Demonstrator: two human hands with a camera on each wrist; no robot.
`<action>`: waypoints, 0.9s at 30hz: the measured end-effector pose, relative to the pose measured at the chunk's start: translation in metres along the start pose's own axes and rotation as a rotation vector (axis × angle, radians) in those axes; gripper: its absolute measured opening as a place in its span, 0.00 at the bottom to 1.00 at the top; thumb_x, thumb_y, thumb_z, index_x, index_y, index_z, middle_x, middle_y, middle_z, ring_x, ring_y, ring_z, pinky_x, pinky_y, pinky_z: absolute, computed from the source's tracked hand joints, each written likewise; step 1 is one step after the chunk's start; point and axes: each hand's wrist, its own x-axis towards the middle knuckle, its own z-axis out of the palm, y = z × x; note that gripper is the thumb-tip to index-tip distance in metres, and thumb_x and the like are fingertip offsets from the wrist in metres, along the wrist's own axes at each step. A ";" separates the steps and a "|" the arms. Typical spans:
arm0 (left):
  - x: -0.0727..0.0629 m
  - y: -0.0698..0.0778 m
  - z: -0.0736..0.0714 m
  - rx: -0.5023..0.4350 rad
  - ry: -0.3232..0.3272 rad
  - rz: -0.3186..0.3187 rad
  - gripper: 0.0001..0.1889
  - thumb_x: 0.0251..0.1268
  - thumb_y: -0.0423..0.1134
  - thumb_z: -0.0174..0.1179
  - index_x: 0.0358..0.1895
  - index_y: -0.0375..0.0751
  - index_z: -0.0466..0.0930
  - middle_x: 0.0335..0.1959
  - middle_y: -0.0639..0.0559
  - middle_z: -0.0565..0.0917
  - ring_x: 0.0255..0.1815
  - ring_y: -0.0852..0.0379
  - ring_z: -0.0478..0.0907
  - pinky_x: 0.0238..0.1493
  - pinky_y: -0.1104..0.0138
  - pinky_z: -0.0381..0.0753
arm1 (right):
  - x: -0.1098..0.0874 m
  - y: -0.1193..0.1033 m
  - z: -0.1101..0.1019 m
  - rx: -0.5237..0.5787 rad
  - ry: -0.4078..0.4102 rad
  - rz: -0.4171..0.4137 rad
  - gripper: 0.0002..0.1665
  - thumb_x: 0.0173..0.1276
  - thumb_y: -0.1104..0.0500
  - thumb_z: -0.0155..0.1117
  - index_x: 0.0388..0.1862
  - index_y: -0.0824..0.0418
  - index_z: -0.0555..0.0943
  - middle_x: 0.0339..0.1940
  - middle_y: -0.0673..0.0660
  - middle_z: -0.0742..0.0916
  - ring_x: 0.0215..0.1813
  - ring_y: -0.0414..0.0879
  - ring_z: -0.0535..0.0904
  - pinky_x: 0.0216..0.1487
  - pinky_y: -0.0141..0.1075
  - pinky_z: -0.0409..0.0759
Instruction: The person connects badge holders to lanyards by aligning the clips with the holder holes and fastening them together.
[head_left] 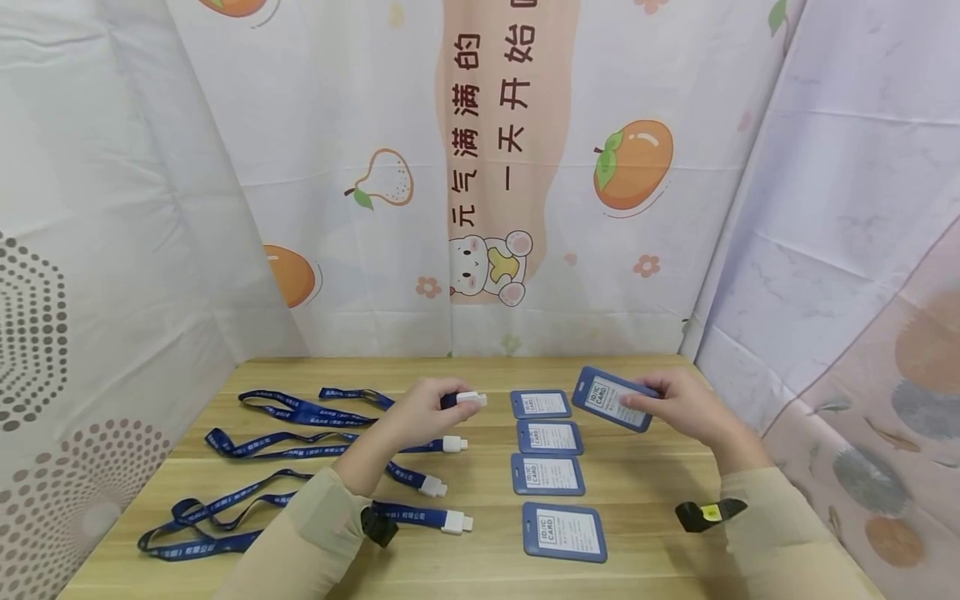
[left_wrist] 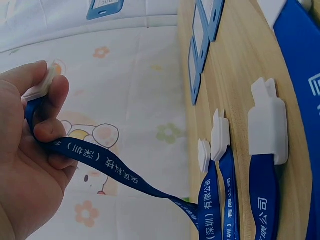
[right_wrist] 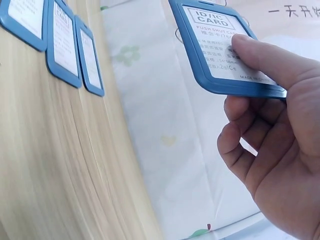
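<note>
My left hand [head_left: 422,414] pinches the white plastic clip [left_wrist: 42,86] of a dark blue lanyard [left_wrist: 107,162] between thumb and fingers, above the table. The strap runs under the curled fingers and down toward the other lanyards. To the right, my right hand [head_left: 684,406] holds a blue ID card holder [right_wrist: 220,60] by its end, thumb on the printed face and fingers beneath. Its slotted end points left toward the clip, with a gap between them. The holder is raised and tilted; its back is hidden.
Several more card holders [head_left: 564,533] lie in a column at mid-table. Left of them, lanyards [head_left: 300,446] with white clips [head_left: 457,522] stretch across the wooden table [head_left: 645,517]. Printed curtains [head_left: 360,275] enclose the back and both sides.
</note>
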 end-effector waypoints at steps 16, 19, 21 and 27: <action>-0.008 0.006 -0.002 0.018 0.014 0.023 0.12 0.75 0.52 0.61 0.49 0.51 0.86 0.34 0.60 0.82 0.25 0.60 0.75 0.28 0.64 0.78 | -0.014 -0.011 0.012 0.121 -0.022 -0.049 0.08 0.72 0.57 0.69 0.39 0.61 0.87 0.30 0.51 0.89 0.30 0.44 0.82 0.31 0.36 0.81; -0.009 0.005 -0.002 0.003 0.006 0.016 0.11 0.75 0.52 0.61 0.49 0.52 0.86 0.33 0.60 0.82 0.23 0.61 0.74 0.27 0.65 0.77 | -0.015 -0.011 0.013 0.137 -0.017 -0.062 0.07 0.72 0.57 0.69 0.39 0.61 0.87 0.31 0.51 0.89 0.30 0.44 0.83 0.30 0.37 0.81; -0.009 0.005 -0.002 -0.009 -0.001 0.015 0.11 0.75 0.52 0.61 0.49 0.52 0.86 0.33 0.59 0.82 0.22 0.61 0.73 0.26 0.65 0.76 | -0.016 -0.011 0.014 0.152 -0.020 -0.073 0.07 0.72 0.58 0.69 0.40 0.62 0.87 0.31 0.51 0.89 0.31 0.44 0.83 0.30 0.37 0.82; -0.007 0.004 0.000 -0.039 -0.018 0.030 0.08 0.75 0.49 0.61 0.46 0.52 0.86 0.31 0.58 0.82 0.21 0.62 0.72 0.24 0.67 0.74 | -0.017 -0.010 0.017 0.188 -0.030 -0.077 0.07 0.72 0.60 0.68 0.42 0.65 0.87 0.32 0.53 0.89 0.31 0.44 0.84 0.31 0.37 0.82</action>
